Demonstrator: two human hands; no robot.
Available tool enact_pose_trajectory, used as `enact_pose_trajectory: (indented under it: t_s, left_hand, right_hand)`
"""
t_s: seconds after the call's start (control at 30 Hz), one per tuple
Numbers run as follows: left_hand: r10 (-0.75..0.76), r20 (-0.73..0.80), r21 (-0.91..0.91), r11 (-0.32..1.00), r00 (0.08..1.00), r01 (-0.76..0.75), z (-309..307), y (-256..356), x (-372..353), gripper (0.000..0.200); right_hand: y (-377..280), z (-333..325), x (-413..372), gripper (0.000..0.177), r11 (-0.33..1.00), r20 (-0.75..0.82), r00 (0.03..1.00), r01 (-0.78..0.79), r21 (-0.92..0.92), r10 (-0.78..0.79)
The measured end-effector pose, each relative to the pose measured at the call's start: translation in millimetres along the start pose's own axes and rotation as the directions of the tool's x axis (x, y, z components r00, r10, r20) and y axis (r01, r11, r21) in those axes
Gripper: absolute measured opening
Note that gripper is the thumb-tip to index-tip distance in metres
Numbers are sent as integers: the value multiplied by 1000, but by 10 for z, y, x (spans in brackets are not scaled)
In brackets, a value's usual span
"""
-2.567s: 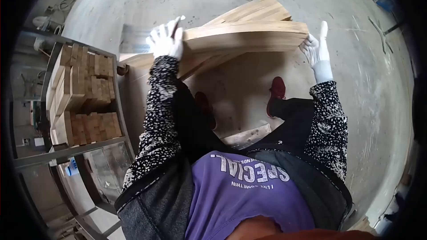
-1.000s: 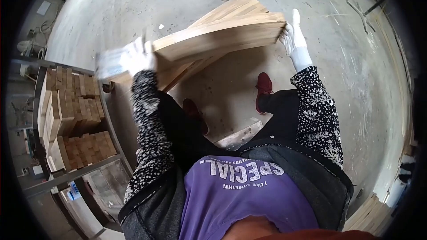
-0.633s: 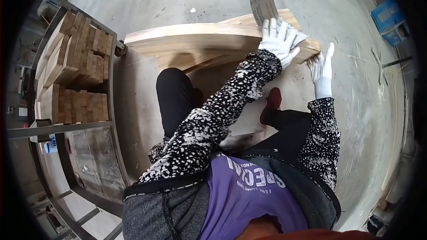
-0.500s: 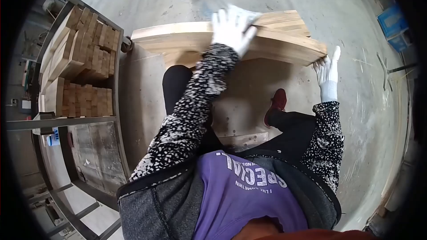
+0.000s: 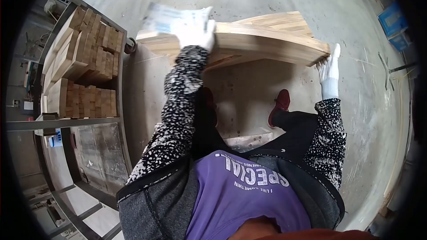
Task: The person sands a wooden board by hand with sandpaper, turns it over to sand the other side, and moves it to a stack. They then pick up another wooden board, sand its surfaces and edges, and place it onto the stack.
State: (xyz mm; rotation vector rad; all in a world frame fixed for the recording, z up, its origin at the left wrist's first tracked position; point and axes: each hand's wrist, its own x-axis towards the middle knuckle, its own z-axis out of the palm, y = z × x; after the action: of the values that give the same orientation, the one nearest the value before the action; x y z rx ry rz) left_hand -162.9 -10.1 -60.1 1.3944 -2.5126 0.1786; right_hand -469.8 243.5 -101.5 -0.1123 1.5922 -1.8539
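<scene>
A thick wooden board stretches across in front of my body, over another wooden piece. My left hand, in a white glove, is at the board's upper left part with a pale bluish flat sheet in it. Motion smears both the sheet and the fingers. At the board's right end, the fingers of my gloved right hand curl against its lower corner, with the thumb pointing up beside it.
On the left, a metal rack carries stacks of cut wooden blocks. A caster wheel is by its corner. Blue boxes and a thin metal stand are at the right. My red shoes are below the board.
My left hand has moved left along the board, and the bluish sheet has moved with it. My right hand remains at the board's right end.
</scene>
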Motion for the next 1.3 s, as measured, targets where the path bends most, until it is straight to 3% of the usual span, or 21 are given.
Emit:
enact_pose_trajectory:
  t_s: [0.07, 0.1, 0.13, 0.17, 0.23, 0.33, 0.4, 0.5, 0.6, 0.73, 0.83, 0.9, 1.0, 1.07, 1.13, 1.2, 1.27, 1.3]
  left_hand:
    - [288, -328, -96, 937, 900, -335, 259, 731, -125, 48]
    - [411, -113, -210, 880, 905, -426, 101, 1101, -211, 48]
    - [477, -126, -214, 843, 870, -493, -73, 1430, -361, 49]
    - [475, -241, -285, 799, 846, -530, 118, 1776, -434, 53]
    - [489, -297, -442, 691, 820, -572, 286, 2295, -602, 61]
    - [484, -321, -438, 686, 814, -581, 308, 2538, -617, 61]
    - [532, -318, -455, 640, 785, -619, 274, 2635, -638, 62]
    - [564, -293, -458, 626, 772, -631, 241, 2394, -527, 59]
    - [566, -295, -357, 682, 770, -638, 287, 2472, -507, 57]
    - [603, -303, -311, 669, 738, -675, 226, 2852, -507, 54]
    - [638, -287, -292, 651, 714, -700, 234, 3032, -493, 53]
    - [647, -296, -300, 635, 702, -712, 293, 2973, -464, 52]
    - [663, -308, -307, 609, 682, -731, 352, 2677, -378, 51]
    - [580, -348, -274, 688, 736, -672, 414, 2230, -277, 50]
    - [521, -278, -209, 787, 807, -581, 391, 1581, -201, 46]
    - [474, -68, 17, 880, 878, -474, 417, 773, -69, 54]
    - [343, -42, 56, 938, 938, -341, 460, -95, -7, 51]
    - [331, 29, 299, 897, 943, -324, 287, -451, -80, 49]
  right_hand:
    - [0, -42, 3, 117, 1000, 7, 1000, 6, -5, -6]
    - [1, -37, 9, 115, 1000, -25, 1000, -3, 0, 3]
    - [-5, -24, 16, 113, 1000, -56, 998, -8, 7, 9]
    - [-16, -6, 1, 112, 1000, -87, 996, -15, 15, 16]
    - [-32, 26, -51, 105, 998, -35, 999, 29, 54, -27]
    - [4, 120, -121, 95, 984, 61, 992, 100, 148, -110]
    - [1, 15, -54, 87, 958, 100, 993, 38, 285, -69]
    - [72, -276, 120, 90, 978, -158, 987, 64, 196, -33]
    - [16, -57, -103, 94, 989, 1, 999, 51, 136, -51]
    - [81, -2, -72, 100, 938, 22, 979, 189, 291, -204]
    - [53, -16, -84, 103, 922, -28, 985, 169, 348, -170]
    - [59, 9, -92, 105, 910, -41, 989, 145, 388, -140]
    - [9, -47, -96, 105, 957, 50, 997, -75, 279, 64]
    - [0, -44, -124, 104, 953, 47, 996, -92, 289, 82]
    - [-21, -28, -146, 103, 951, 14, 995, -99, 293, 99]
    - [-41, 17, -174, 103, 957, 30, 995, -96, 275, 91]
    - [-39, 28, -191, 103, 971, 18, 998, -61, 232, 58]
    - [-34, 21, -188, 103, 970, 37, 997, -70, 232, 63]
